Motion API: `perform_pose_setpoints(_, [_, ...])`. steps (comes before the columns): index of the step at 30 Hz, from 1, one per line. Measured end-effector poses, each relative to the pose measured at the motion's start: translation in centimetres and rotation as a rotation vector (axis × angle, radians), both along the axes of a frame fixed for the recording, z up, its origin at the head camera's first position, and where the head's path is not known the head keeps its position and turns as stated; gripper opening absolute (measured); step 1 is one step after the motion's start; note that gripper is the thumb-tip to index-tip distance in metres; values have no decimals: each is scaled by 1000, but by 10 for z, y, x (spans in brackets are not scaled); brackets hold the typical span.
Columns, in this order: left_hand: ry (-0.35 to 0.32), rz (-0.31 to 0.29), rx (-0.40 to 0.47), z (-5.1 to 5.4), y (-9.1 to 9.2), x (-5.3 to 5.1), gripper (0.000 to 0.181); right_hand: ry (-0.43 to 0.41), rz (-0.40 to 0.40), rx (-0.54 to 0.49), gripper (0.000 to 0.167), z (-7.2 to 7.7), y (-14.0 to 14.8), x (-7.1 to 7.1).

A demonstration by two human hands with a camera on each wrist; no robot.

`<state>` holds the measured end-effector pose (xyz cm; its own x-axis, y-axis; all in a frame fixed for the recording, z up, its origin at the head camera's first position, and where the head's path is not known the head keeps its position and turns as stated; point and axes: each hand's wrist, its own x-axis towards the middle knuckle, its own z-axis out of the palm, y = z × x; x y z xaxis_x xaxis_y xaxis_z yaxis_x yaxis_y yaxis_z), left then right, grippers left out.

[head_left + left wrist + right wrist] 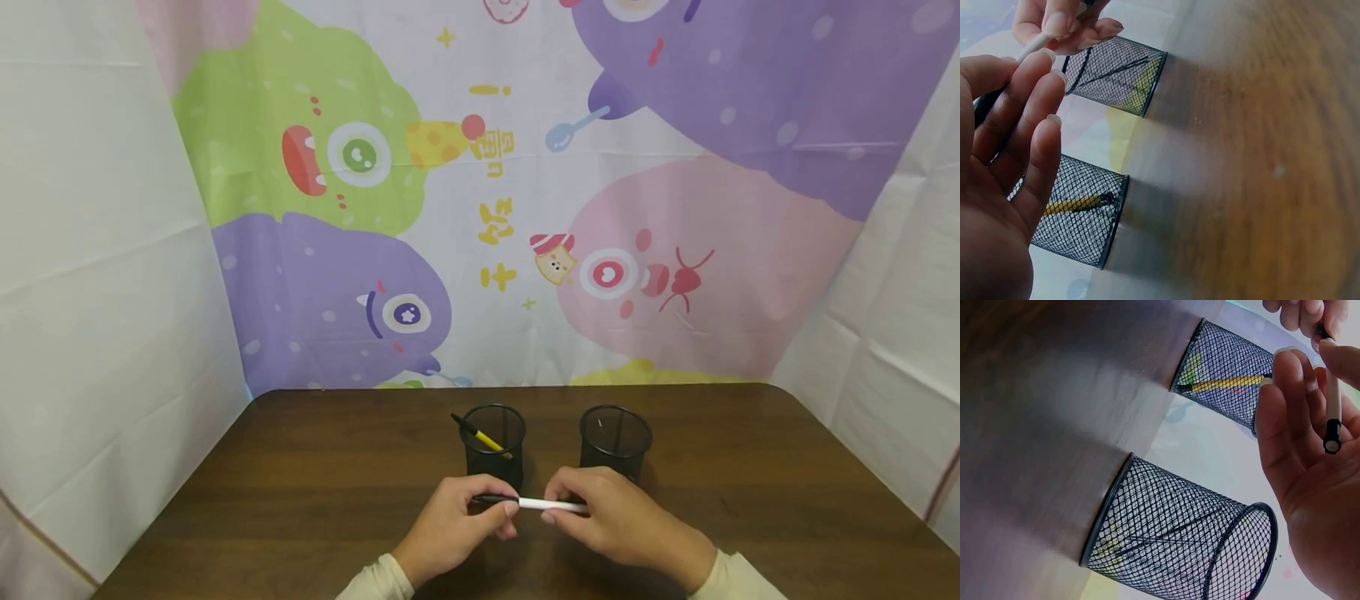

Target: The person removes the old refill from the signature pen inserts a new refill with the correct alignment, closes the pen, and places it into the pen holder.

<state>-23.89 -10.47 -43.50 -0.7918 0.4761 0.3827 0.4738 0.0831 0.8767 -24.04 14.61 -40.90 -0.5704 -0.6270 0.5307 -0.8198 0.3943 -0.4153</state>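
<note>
A white pen (542, 503) with a black cap lies sideways between both hands, above the table. My left hand (459, 518) pinches the black capped end between thumb and fingers. The white barrel is pinched by my right hand (622, 518), with the black tail end (1332, 437) sticking out towards its palm in the right wrist view. Just beyond the left hand stands a black mesh pen holder (493, 467) with a yellow pen (491, 443) leaning in it. Behind the right hand is a second black mesh holder (611, 460), its lower part hidden; whether it contains anything I cannot tell.
The brown wooden table (315, 483) has rounded far corners. A cloth backdrop (480, 333) printed with cartoon monsters hangs behind it, and white cloth (105, 250) closes off the left and right sides.
</note>
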Motion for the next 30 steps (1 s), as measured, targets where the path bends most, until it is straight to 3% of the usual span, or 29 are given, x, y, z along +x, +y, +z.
perform_pose_setpoints(13, [-16, -12, 1, 0, 0, 0, 16, -7, -25, 17, 24, 1, 0, 2])
perform_pose_setpoints(25, [-8, -7, 2, 0, -1, 0, 16, -64, -10, 38, 8, 2, 0, 1])
perform_pose_setpoints(30, [0, -18, 10, 0, 0, 0, 16, -90, 2, 40, 11, 2, 0, 1])
